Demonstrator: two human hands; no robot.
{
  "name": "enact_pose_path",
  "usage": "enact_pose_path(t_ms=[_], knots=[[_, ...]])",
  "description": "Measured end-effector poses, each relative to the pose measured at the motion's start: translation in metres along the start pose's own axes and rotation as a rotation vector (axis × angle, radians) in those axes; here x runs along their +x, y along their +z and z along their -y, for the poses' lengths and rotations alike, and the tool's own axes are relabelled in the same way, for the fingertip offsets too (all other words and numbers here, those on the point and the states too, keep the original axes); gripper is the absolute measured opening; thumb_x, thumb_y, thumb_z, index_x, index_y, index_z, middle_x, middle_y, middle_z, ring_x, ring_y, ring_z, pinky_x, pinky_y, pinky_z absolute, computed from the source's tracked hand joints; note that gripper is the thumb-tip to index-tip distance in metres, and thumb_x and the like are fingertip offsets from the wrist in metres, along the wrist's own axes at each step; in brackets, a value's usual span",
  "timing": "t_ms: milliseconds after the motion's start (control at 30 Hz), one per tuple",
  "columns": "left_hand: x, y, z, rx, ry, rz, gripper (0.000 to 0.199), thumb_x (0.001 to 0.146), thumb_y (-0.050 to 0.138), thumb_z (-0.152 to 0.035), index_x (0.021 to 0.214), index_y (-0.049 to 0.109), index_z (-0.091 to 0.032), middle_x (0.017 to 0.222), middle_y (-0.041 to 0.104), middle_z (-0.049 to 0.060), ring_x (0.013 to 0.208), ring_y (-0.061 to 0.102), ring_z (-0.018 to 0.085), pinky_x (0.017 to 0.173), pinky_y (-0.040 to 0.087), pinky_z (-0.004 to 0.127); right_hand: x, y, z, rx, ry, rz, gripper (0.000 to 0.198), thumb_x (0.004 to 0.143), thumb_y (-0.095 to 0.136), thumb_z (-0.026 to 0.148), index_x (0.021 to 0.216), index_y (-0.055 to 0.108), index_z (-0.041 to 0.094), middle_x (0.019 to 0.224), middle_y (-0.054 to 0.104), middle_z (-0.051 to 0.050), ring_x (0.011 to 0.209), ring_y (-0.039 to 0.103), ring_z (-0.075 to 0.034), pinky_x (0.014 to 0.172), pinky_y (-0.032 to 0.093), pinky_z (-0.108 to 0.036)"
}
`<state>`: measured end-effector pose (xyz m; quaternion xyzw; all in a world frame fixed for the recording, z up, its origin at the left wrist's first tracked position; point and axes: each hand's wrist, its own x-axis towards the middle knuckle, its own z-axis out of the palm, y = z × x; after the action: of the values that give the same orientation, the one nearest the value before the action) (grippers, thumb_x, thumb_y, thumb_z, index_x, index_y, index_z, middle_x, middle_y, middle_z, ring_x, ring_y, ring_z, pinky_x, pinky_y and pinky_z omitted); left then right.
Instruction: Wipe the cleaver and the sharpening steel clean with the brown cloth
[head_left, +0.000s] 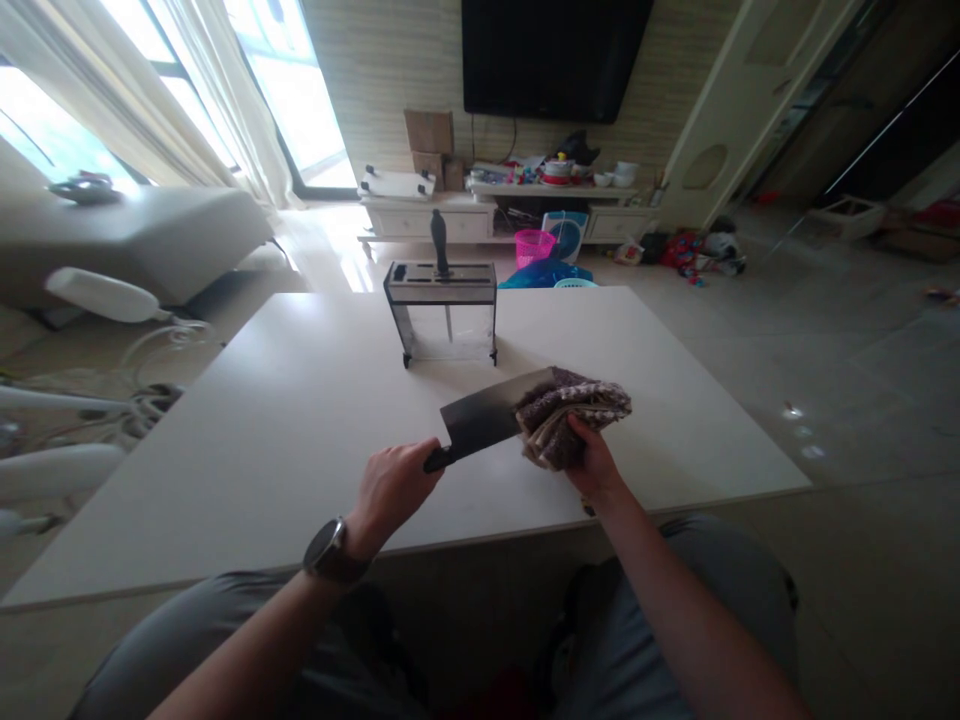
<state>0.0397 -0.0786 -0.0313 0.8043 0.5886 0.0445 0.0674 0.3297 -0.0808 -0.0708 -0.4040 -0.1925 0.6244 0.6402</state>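
Note:
My left hand (397, 487) is closed round the black handle of a cleaver (487, 412), whose broad dark blade points right above the table. In my right hand (595, 462) is a bunched brown-and-white cloth (574, 415), gripped with the thumb on top. The cloth covers the far end of the blade, so the blade's tip is hidden. Behind the cleaver stands a knife block (442, 290) with clear sides and a slotted top. A black-handled knife (439, 243) sticks up out of one of its slots.
The white table (300, 400) spans the space before me, its near edge close to my knees. Past the far edge are a pink basket (534, 246) and a low white cabinet (450, 220) with clutter. White-coated racks or stands (105, 295) stand at the left.

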Motion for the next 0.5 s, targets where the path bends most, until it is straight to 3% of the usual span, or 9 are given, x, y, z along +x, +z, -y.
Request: enact_pose_path(t_ms=[233, 500], knots=[[-0.003, 0.019, -0.023, -0.156, -0.121, 0.032, 0.025, 0.098, 0.05, -0.044, 0.095, 0.066, -0.024, 0.083, 0.075, 0.009, 0.076, 0.069, 0.024, 0.061, 0.026, 0.032, -0.011, 0.012, -0.034, 0.018, 0.046, 0.016, 0.042, 0.056, 0.093, 0.039, 0.09, 0.073, 0.025, 0.1, 0.08, -0.002, 0.104, 0.073, -0.028, 0.098, 0.057, -0.042], [-0.021, 0.052, -0.052, -0.363, 0.119, 0.119, 0.025, 0.095, 0.05, -0.024, 0.119, 0.058, -0.021, 0.105, 0.075, 0.01, 0.094, 0.071, 0.024, 0.075, 0.042, 0.03, -0.02, 0.026, -0.057, 0.038, 0.116, 0.031, 0.042, 0.054, 0.094, 0.035, 0.089, 0.074, 0.023, 0.098, 0.08, -0.003, 0.099, 0.074, -0.028, 0.095, 0.058, -0.042]])
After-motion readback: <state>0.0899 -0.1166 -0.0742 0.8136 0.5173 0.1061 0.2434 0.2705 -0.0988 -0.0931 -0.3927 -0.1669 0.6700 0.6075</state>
